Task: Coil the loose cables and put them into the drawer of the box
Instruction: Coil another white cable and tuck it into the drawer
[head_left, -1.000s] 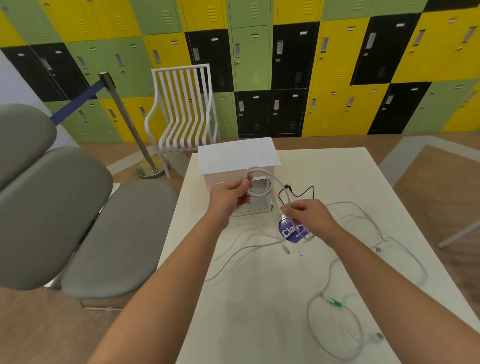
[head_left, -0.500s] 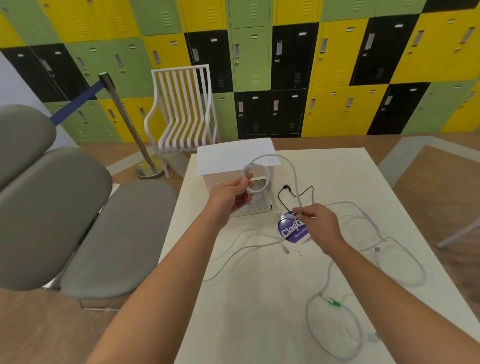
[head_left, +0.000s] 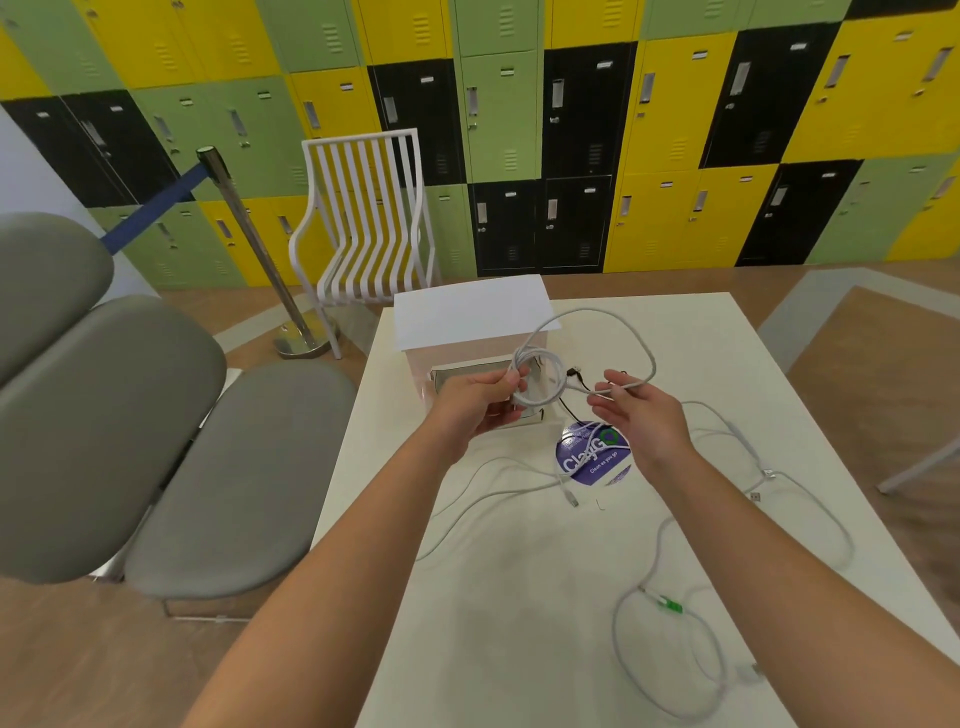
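Observation:
My left hand (head_left: 475, 400) grips a small coil of white cable (head_left: 548, 382) in front of the white box (head_left: 470, 312). The box's drawer (head_left: 467, 371) stands open behind my fingers. My right hand (head_left: 641, 415) pinches the free run of the same cable, which arcs up in a wide loop (head_left: 631, 332) over the table. A thin white cable (head_left: 498, 480) lies loose below my hands. A grey cable with a green tag (head_left: 670, 605) curls at the near right. A short black cable (head_left: 574, 375) lies beside the box.
The white table (head_left: 519, 597) carries a round purple sticker (head_left: 592, 454). Grey padded seats (head_left: 156, 457) stand to the left. A white slatted chair (head_left: 363, 223) and a barrier post (head_left: 249, 239) stand behind the table, before a wall of coloured lockers.
My right hand rose from the sticker toward the coil, drawing the cable up into a larger loop. My left hand kept hold of the coil with little movement.

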